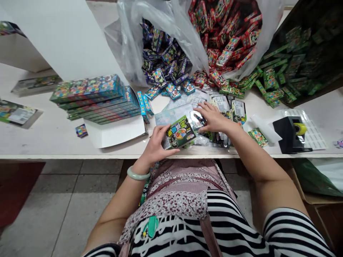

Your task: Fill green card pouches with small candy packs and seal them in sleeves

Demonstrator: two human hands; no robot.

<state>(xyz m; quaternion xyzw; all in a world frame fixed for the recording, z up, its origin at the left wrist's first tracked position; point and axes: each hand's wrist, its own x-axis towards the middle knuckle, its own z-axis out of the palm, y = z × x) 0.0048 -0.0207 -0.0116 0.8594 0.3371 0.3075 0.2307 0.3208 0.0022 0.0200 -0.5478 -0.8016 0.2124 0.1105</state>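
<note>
White worktop [59,147] spans the frame, carrying clear plastic bags [128,50] of small purple boxes [166,55] and red boxes [230,39] at upper centre. Left of centre stands a stack of blue-and-green cartons [99,101]. Loose packets [223,103] lie heaped right of centre, and a black tape dispenser [286,134] sits farther right. Mid-frame, the left hand [156,143] grasps a black-and-green packet [180,132]. Beside it, the right hand [215,119] spreads its fingers; whether it grips the small dark object [203,121] there, I cannot tell.
</note>
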